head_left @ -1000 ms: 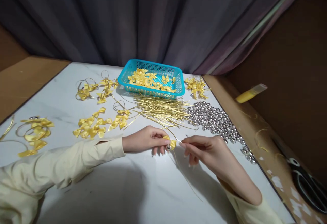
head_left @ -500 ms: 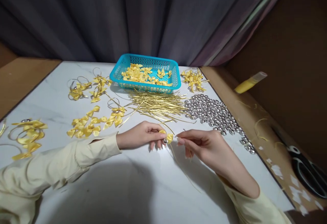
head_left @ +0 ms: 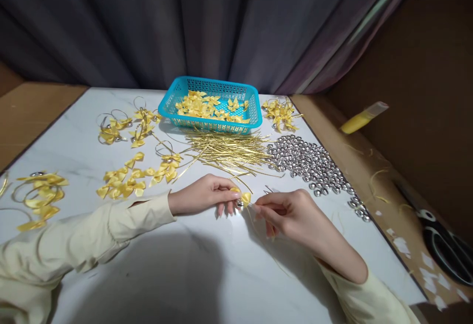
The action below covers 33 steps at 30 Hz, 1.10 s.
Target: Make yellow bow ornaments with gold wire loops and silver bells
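Observation:
In the head view, my left hand (head_left: 205,196) pinches a yellow ribbon bow (head_left: 245,197) between thumb and index finger. A small silver bell (head_left: 240,203) sits against the bow's lower side, at my fingertips. Just to the right, my right hand (head_left: 286,210) is closed, thumb and index finger pinching a thin strand close to the bow. Slim metal tips (head_left: 269,189) poke out behind the right fingers; what they belong to is hidden. A fine thread (head_left: 271,252) trails from the bow down over the white tabletop (head_left: 177,275).
A blue basket (head_left: 210,126) of yellow bows stands at the back. Before it lie gold cords (head_left: 229,152), with silver bells (head_left: 310,164) to the right. Finished-looking bow bunches (head_left: 44,198) lie left. Scissors (head_left: 443,245), a yellow tube (head_left: 364,118) and scraps (head_left: 428,279) are at the right edge.
My right hand has shifted slightly left, closer to the bow. The left hand and the bow stay almost in place.

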### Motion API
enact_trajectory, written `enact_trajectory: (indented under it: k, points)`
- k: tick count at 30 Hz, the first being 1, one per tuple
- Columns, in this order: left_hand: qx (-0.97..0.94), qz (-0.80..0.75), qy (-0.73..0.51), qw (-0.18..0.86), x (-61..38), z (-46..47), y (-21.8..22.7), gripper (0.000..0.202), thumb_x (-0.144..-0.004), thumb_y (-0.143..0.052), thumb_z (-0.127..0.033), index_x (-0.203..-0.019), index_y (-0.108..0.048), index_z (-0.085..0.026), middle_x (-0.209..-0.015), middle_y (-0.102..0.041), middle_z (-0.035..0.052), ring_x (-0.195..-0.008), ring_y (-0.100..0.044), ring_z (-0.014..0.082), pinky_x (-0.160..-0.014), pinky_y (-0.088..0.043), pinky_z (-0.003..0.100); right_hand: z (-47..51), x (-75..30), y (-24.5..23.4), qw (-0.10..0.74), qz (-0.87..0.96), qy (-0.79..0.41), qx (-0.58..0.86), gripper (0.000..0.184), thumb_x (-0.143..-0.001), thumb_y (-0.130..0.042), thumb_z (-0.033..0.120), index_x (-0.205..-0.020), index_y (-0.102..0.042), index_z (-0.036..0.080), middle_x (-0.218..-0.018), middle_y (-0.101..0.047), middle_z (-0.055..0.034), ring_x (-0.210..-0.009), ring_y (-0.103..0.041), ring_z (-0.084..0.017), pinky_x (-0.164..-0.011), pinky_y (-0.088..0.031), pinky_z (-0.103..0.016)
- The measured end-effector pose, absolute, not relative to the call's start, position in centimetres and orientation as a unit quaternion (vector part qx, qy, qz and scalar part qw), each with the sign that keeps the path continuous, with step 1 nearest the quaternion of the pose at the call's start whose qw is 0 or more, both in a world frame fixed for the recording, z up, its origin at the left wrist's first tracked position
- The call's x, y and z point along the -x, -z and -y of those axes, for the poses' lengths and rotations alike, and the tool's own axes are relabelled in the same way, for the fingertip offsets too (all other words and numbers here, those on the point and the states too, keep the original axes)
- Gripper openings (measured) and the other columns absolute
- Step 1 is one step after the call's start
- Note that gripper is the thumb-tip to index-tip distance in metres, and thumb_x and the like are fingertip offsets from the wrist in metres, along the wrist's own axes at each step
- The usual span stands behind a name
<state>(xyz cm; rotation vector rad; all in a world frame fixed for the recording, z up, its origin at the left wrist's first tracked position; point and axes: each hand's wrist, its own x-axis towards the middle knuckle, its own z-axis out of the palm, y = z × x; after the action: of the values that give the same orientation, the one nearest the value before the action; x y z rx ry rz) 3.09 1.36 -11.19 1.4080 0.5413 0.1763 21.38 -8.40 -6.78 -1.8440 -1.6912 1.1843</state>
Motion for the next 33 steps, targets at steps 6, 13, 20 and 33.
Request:
enact_trajectory:
  k: [6,13,20,33]
  points:
    - [-0.636,-0.248,-0.076,0.727,-3.0,-1.3,11.2,0.023,-0.087,-0.052,-0.027,-0.079,-0.063,-0.009,-0.067,-0.063,0.003,-0.051,-0.055,0.0068,-0.047,-0.045,0.017,8.7,-20.8,6.3,0.21,0.583,-0.44,0.65,0.021,-0.079,-0.05,0.02,-0.064,-0.064,0.015,-0.043,-0.059,-0.0001,-0.038,-0.052,-0.01,-0.041,-0.038,-0.017]
    - [-0.638,-0.249,-0.077,0.725,-3.0,-1.5,11.3,0.022,-0.087,-0.051,-0.027,-0.079,-0.062,-0.009,-0.066,-0.063,0.0025,-0.05,-0.054,0.0065,-0.047,-0.045,0.016,8.5,-20.4,6.6,0.212,0.589,-0.434,0.648,0.02,-0.078,-0.049,0.015,-0.063,-0.063,0.015,-0.043,-0.06,0.0003,-0.038,-0.051,-0.009,-0.042,-0.039,-0.017]
    - [-0.643,-0.248,-0.074,0.721,-3.0,-1.3,11.3,0.024,-0.087,-0.052,-0.029,-0.078,-0.063,-0.009,-0.067,-0.063,0.0028,-0.05,-0.055,0.0072,-0.047,-0.045,0.017,8.7,-20.4,6.3,0.204,0.601,-0.424,0.646,0.021,-0.079,-0.048,0.014,-0.063,-0.062,0.015,-0.043,-0.06,0.0005,-0.039,-0.051,-0.009,-0.044,-0.04,-0.017]
    - [-0.641,-0.252,-0.076,0.721,-3.0,-1.5,11.1,0.024,-0.086,-0.053,-0.03,-0.079,-0.063,-0.009,-0.067,-0.063,0.003,-0.05,-0.055,0.007,-0.047,-0.046,0.017,8.7,-20.3,6.3,0.21,0.609,-0.419,0.64,0.022,-0.077,-0.046,0.011,-0.062,-0.062,0.015,-0.044,-0.061,0.0012,-0.04,-0.053,-0.009,-0.045,-0.041,-0.017]
